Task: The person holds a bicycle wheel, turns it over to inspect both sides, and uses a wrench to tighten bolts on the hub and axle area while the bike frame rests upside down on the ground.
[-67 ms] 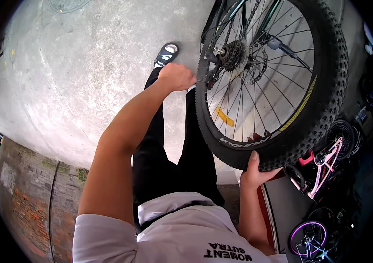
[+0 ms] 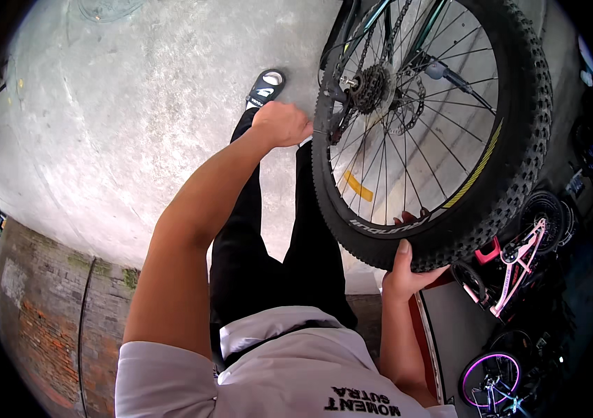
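Note:
A bicycle wheel with a knobby black tire [image 2: 534,118] fills the upper right, with a rear cassette [image 2: 371,89], a chain and a disc rotor [image 2: 408,104] at its hub. My right hand [image 2: 408,275] grips the tire's lower side, thumb on the near face and fingertips showing inside the rim. At the tire's left edge my left hand [image 2: 281,124] is closed. A small pale bit shows just below its knuckles, but what it holds is hidden. A yellow reflector [image 2: 357,187] sits among the spokes.
Concrete floor [image 2: 129,139] spreads to the left, with a brick wall [image 2: 45,334] at lower left. On the right stand a pink-framed bicycle [image 2: 517,268] and a wheel with a purple rim [image 2: 465,380]. My sandalled foot [image 2: 266,85] is beyond my left hand.

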A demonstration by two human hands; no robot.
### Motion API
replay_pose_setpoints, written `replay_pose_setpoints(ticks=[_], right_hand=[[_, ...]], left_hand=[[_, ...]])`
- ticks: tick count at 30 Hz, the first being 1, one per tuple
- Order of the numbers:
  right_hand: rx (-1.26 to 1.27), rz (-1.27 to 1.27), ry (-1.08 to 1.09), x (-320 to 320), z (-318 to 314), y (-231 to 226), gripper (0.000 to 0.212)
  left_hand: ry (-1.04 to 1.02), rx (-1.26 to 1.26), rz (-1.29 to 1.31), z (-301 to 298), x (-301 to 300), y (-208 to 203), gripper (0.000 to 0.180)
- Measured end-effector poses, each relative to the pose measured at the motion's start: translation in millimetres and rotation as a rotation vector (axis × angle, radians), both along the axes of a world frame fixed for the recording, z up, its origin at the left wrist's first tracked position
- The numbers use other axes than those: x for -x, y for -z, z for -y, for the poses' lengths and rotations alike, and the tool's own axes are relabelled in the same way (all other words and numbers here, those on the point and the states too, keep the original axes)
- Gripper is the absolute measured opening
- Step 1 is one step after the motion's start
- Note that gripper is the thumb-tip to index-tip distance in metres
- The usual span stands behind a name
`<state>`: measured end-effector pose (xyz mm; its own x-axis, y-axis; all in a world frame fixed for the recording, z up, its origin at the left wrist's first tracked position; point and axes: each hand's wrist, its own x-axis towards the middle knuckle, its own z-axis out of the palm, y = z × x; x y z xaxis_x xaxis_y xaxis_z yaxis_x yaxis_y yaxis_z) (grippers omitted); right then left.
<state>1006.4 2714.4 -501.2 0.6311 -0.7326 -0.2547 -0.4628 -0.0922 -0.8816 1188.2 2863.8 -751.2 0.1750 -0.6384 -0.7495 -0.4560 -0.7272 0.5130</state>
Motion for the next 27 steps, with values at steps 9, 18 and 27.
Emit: replay_pose_setpoints(ticks=[9,18,27], right_hand=[[-0.106,-0.253,0.200,12.2,-23.8,53.7,0.088],[-0.150,-0.278,0.220,17.4,-32.5,55.1,0.080],[-0.033,-0.373,0.149,21.4,-30.0,53.8,0.082]], left_hand=[[-0.012,0.066,0.000,-9.3,16.5,-21.8,0.050],[-0.235,-0.253,-0.077,-37.5,11.0,-29.5,0.050],[-0.755,-0.098,0.194,-38.1,6.2,-3.6,0.043]])
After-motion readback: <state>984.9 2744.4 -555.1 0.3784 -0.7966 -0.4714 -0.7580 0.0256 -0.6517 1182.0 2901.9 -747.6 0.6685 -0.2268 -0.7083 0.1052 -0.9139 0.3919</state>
